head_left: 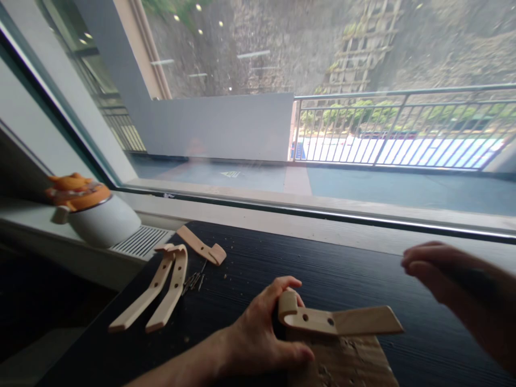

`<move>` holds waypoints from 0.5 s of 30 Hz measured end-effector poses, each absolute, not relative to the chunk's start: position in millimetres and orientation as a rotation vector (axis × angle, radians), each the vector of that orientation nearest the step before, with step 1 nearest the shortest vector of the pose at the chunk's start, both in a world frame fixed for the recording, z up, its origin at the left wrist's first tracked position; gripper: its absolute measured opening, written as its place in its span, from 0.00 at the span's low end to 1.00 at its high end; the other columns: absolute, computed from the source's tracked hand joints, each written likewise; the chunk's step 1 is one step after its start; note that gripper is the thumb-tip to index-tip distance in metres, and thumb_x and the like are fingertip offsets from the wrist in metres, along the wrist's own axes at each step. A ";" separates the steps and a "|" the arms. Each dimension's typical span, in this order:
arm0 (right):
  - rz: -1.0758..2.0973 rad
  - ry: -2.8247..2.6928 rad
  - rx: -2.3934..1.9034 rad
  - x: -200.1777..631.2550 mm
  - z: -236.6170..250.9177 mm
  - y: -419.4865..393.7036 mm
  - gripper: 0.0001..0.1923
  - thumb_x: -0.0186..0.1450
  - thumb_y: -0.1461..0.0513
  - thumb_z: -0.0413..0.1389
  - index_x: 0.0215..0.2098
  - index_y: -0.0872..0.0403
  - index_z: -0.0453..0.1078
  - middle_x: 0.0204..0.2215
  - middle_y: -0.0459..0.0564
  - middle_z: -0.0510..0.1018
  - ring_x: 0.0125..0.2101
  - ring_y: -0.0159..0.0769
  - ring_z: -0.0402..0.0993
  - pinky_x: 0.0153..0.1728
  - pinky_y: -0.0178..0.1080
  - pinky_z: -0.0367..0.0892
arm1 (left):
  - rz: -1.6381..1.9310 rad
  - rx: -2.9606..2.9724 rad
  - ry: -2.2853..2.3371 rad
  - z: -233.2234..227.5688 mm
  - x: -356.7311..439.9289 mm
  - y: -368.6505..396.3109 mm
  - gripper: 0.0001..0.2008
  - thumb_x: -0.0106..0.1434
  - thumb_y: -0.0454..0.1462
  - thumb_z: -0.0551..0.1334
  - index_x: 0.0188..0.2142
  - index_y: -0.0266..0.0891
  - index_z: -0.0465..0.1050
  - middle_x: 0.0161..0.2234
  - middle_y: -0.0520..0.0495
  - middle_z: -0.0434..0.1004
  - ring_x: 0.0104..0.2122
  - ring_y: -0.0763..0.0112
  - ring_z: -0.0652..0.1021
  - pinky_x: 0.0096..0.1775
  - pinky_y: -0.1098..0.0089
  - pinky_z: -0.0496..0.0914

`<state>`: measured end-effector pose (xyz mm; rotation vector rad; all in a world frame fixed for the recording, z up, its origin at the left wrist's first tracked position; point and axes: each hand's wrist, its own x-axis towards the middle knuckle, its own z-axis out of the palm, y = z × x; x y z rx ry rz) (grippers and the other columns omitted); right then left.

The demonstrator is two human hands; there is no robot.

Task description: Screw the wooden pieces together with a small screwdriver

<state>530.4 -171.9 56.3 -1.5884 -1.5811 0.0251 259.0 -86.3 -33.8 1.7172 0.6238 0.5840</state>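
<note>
My left hand (262,328) curls around the rounded end of a pale wooden hook (314,321) with two holes in its face. Its thumb rests low, by the edge of a rough wood block (355,360) on which the hook lies. Off to the right, my right hand (447,285) is raised above the table, blurred, with its fingertips pinched together; whatever it may hold cannot be made out. Two similar wooden hooks (171,290) lie side by side at the left, and a third wooden hook (203,247) lies farther back. Beside them is a small pile of thin metal screws (194,281).
Everything rests on a black table (250,258) with small wood crumbs on it. Behind it run a windowsill (342,231) and a large glass window. A white pot with an orange animal-shaped top (100,215) stands on the ledge at the left, next to a vent grille (141,240).
</note>
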 end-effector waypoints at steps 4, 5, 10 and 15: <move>0.220 -1.810 -1.679 535.2 17.5 -175.9 0.12 0.62 0.51 0.57 0.43 0.42 0.75 0.38 0.45 0.79 0.34 0.37 0.78 0.30 0.31 0.74 | 0.532 1.755 0.702 -30.1 258.1 -86.6 0.39 0.45 0.32 0.72 0.55 0.43 0.59 0.43 0.49 0.71 0.39 0.69 0.72 0.44 0.69 0.67; 0.273 -1.844 -1.696 533.9 8.9 -176.1 0.14 0.61 0.51 0.58 0.44 0.42 0.75 0.38 0.46 0.80 0.35 0.38 0.79 0.31 0.31 0.74 | 0.521 1.779 0.730 -29.1 257.8 -86.9 0.36 0.44 0.33 0.72 0.53 0.42 0.62 0.44 0.49 0.71 0.40 0.68 0.72 0.44 0.69 0.67; 0.443 -1.826 -1.716 527.7 -7.1 -174.4 0.15 0.60 0.49 0.58 0.39 0.46 0.78 0.35 0.49 0.82 0.35 0.41 0.80 0.37 0.35 0.76 | 0.436 1.823 0.829 -27.8 256.7 -87.2 0.24 0.45 0.35 0.72 0.42 0.40 0.67 0.41 0.49 0.71 0.39 0.67 0.71 0.42 0.70 0.67; 0.477 -1.818 -1.710 532.9 -5.6 -172.3 0.15 0.58 0.48 0.59 0.37 0.46 0.79 0.34 0.48 0.83 0.34 0.43 0.80 0.34 0.36 0.76 | 0.426 1.819 0.837 -28.4 257.6 -86.6 0.27 0.44 0.35 0.71 0.44 0.41 0.66 0.43 0.49 0.71 0.40 0.68 0.70 0.43 0.70 0.66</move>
